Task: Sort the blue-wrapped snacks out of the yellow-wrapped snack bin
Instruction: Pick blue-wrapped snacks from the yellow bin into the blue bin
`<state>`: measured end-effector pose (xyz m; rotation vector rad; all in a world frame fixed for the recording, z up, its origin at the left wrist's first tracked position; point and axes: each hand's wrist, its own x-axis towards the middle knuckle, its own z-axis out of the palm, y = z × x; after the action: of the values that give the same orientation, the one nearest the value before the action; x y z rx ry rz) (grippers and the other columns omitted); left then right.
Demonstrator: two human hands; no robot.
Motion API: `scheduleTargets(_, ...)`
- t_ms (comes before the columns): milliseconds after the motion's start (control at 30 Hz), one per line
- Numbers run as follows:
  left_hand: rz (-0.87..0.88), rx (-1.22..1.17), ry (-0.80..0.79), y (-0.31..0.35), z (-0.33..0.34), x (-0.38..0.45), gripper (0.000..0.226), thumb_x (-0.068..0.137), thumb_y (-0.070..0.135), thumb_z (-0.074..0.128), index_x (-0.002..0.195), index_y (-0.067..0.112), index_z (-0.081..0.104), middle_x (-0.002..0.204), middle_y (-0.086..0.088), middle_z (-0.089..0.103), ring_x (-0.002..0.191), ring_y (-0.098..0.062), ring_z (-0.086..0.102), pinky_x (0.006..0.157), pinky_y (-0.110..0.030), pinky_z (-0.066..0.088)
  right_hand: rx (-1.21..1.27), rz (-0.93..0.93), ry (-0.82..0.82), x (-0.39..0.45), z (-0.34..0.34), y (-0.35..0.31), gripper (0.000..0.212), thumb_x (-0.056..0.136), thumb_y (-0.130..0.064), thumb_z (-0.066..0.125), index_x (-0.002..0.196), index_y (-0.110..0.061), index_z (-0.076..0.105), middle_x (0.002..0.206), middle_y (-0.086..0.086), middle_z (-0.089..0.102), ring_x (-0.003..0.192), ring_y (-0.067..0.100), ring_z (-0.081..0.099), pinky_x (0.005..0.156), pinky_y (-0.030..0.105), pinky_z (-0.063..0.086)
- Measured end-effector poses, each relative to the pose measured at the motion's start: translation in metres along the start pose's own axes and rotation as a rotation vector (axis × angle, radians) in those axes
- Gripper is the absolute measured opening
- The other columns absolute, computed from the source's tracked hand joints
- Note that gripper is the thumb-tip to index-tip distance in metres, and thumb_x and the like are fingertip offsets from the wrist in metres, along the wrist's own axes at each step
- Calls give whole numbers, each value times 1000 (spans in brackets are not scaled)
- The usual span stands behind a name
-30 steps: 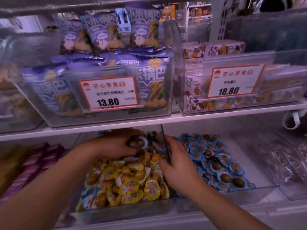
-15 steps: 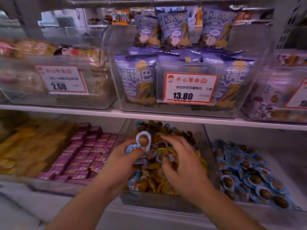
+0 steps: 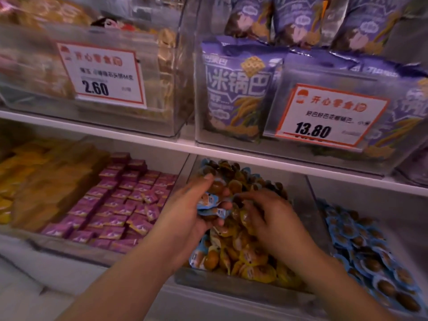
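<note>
A clear bin (image 3: 236, 287) on the lower shelf holds a heap of yellow-wrapped snacks (image 3: 252, 256), with a few blue-wrapped ones mixed in near the front left (image 3: 196, 257) and at the back. My left hand (image 3: 185, 214) is cupped over the heap and holds several blue-wrapped snacks (image 3: 212, 206) in its curled fingers. My right hand (image 3: 271, 216) lies on the heap just right of it, fingers bent down among the wrappers; what they pinch is hidden. The neighbouring bin on the right is filled with blue-wrapped snacks (image 3: 361, 246).
Left of the yellow bin lies a bin of purple-wrapped squares (image 3: 120, 205), then yellow packs (image 3: 34, 179). The white shelf edge (image 3: 231, 156) runs just above the hands. Above it stand clear bins of purple bags (image 3: 236, 93) with price tags (image 3: 326, 114).
The view swung left and moved closer. My left hand gathered more blue-wrapped snacks from the heap and holds them bunched; my right hand moved from the divider onto the heap.
</note>
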<state>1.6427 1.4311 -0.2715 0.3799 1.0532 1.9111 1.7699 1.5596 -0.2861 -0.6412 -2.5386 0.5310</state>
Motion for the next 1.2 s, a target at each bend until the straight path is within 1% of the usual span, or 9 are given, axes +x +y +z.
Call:
scheduleTargets(167,54,-58,51,-14,15,3,44,80,28,59,117,3,63,102,-21,70,82,-29,70,53,-30,52,463,318,172,-2,-9,-15,35,97,-13,56,87,-44,67,82,-35,68,85,-13,62,70,1,42)
scheduleTargets(400,81,-32,36,-34,45,-2,41,90,36,52,116,6,63,104,-17,72,84,-26,73,60,-32,55,969,601,240,-23,-16,-19,27,96,-6,52,104,-17,75,102,2,76,101,16,70,86,25,55)
scheduleTargets(500,462,576,48,-50,53,-8,25,98,43,49,114,31,64,108,13,71,101,-7,67,85,-21,52,1581,790,145,-31,-26,-30,29,92,-27,57,107,-8,74,104,13,74,94,26,71,74,33,57)
scheduleTargets(600,637,1053,-195,-70,64,-15,39,95,54,42,134,46,45,135,25,51,130,1,46,108,-25,39,1817,926,178,-36,-35,-27,43,86,-45,65,112,-12,74,111,10,73,105,23,69,94,35,53)
scheduleTargets(667,695,1176,-260,-80,68,-16,55,91,52,39,144,44,30,151,23,34,144,-3,28,118,-38,27,1797,922,202,-38,-43,-22,46,90,-46,63,115,-9,72,114,13,72,110,27,67,103,40,48)
scheduleTargets(800,566,1008,-277,-77,79,-17,80,84,74,42,151,33,29,158,12,31,148,-10,26,120,-34,24,1578,839,263,-44,-54,-8,24,93,-21,61,110,-6,71,105,19,74,100,32,71,93,46,55)
scheduleTargets(900,900,1402,-369,-82,81,-20,71,96,52,39,156,21,17,164,4,17,152,-15,14,119,-34,17,1532,796,243,-54,-63,-3,19,93,-16,61,106,-7,73,102,17,74,96,29,73,79,36,59)
scheduleTargets(1067,929,1404,-406,-87,95,-25,74,98,49,36,158,18,5,165,8,6,151,-7,9,120,-29,12,1451,669,221,-66,-78,0,18,92,-15,62,104,-9,74,104,16,74,101,27,71,92,42,56)
scheduleTargets(1200,927,1563,-407,-90,106,-25,70,100,50,26,156,9,12,164,-2,13,152,-20,10,116,-46,16,1398,652,294,-68,-83,9,15,92,-7,60,89,-9,75,90,16,73,84,27,71,73,35,58)
